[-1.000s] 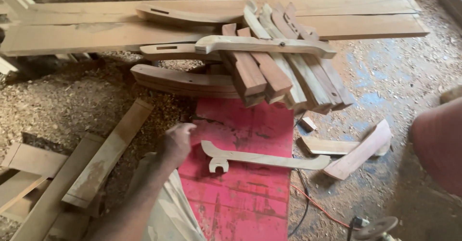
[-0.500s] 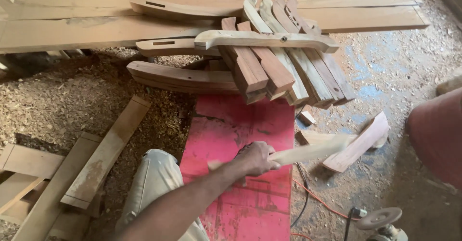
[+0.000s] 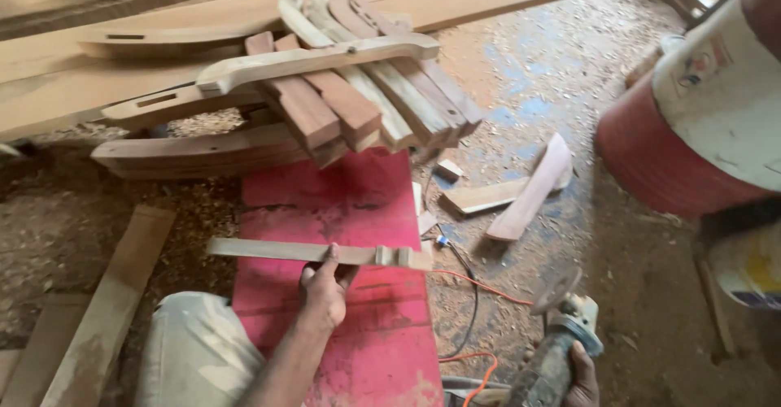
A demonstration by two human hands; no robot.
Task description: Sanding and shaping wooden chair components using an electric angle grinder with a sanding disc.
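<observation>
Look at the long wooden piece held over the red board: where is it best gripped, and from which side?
Probably the plain straight middle of the wooden piece, coming from the near side as the left hand does now. The stretch there is flat and even, while the right end is notched. The right hand holds the grinder.

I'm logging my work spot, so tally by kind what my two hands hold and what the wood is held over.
carved wooden piece, gripped in the left hand: 1
angle grinder, gripped in the right hand: 1
red board, below the piece: 1
Total: 3
</observation>
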